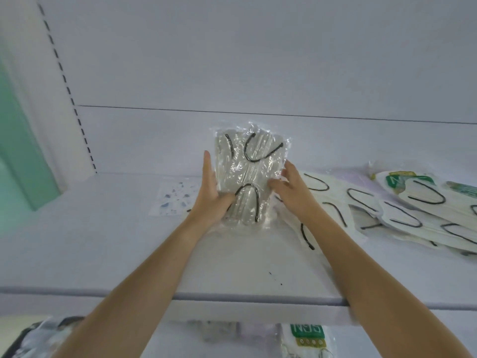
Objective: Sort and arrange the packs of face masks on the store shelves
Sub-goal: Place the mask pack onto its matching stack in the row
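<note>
Head view: a clear pack of grey masks (pixel 247 177) is at the centre of the frame, held between both hands, its lower end on or just over the white shelf (pixel 103 241); which, I cannot tell. Its long axis runs up the frame, toward the back panel (pixel 258 60). The left hand (pixel 210 195) lies along its left edge, fingers (pixel 207 164) straight, thumb pressed over the lower front. The right hand (pixel 294 189) grips the right edge with curled fingers. Neither is nearer. A pile of white mask packs (pixel 387 210) spreads just right of it, and a patterned pack (pixel 175 200) lies flat to the left.
</note>
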{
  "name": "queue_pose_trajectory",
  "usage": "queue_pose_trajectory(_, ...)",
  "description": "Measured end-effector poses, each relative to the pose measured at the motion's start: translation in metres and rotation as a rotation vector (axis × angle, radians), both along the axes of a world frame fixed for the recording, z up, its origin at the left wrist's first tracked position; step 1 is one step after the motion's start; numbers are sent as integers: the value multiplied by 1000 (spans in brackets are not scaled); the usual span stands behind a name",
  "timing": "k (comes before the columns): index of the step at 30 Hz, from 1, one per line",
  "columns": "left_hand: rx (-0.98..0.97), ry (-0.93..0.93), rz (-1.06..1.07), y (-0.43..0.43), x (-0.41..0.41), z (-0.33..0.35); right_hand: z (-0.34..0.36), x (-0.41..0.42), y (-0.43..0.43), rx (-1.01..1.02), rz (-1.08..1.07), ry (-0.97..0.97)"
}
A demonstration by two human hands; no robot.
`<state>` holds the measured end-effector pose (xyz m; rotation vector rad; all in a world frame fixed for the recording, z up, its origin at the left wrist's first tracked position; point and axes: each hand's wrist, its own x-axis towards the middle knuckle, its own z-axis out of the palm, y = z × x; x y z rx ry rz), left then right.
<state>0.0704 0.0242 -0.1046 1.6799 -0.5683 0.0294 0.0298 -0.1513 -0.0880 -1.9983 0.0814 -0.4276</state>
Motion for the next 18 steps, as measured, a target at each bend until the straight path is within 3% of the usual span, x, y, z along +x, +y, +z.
queue_pose_trajectory(4,85,-2,-27,-2,-8,2,-3,5,16,-97,72,-195)
queue_pose_trajectory(12,-101,-56,122,32,-55,26,18,-9,67,-276,138,-397)
queue_pose_trajectory(18,-159,-70,111,101,-111,4,0,-71,142,-273,196,-473)
